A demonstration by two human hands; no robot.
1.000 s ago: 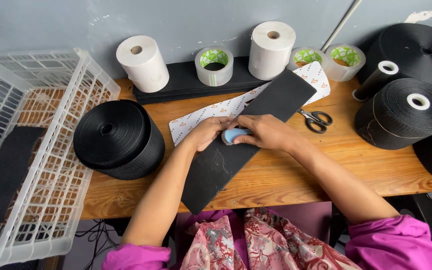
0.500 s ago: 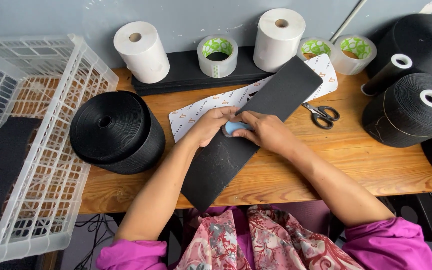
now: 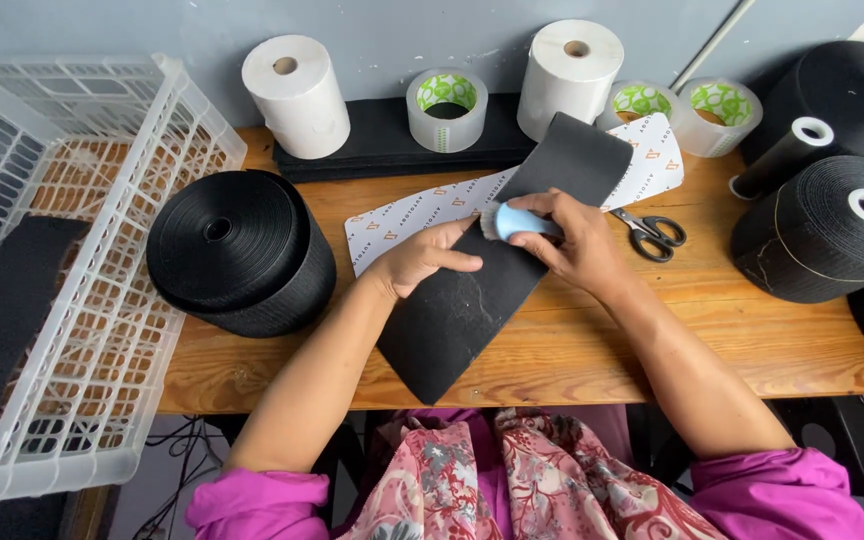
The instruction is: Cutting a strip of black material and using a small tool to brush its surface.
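A: What do the hands do at this moment?

B: The right hand [image 3: 580, 243] is closed around a small light-blue brush with a rounded handle [image 3: 518, 221] and presses it on the long black rubbery strip [image 3: 497, 275]. The left hand [image 3: 422, 258] lies flat, fingers loosely together, and pins the same strip. It holds nothing else.

A: Where is the strip?

B: It lies diagonally across the middle of the wooden table [image 3: 572, 350]. Its lower end reaches the front edge, its upper end points to the back edge. Under it is a white printed backing sheet [image 3: 407, 220].

A: Has something changed in the last second?

B: Only a little. The brush stays at nearly the same place on the strip and both hands keep their grip. I judge that the brushing continues over one spot and is not finished.

A: What is around?

B: A big black tape roll [image 3: 240, 250] stands near the left edge beside a white plastic basket [image 3: 102, 330]. Black-handled scissors [image 3: 652, 233] lie just right of the right hand.
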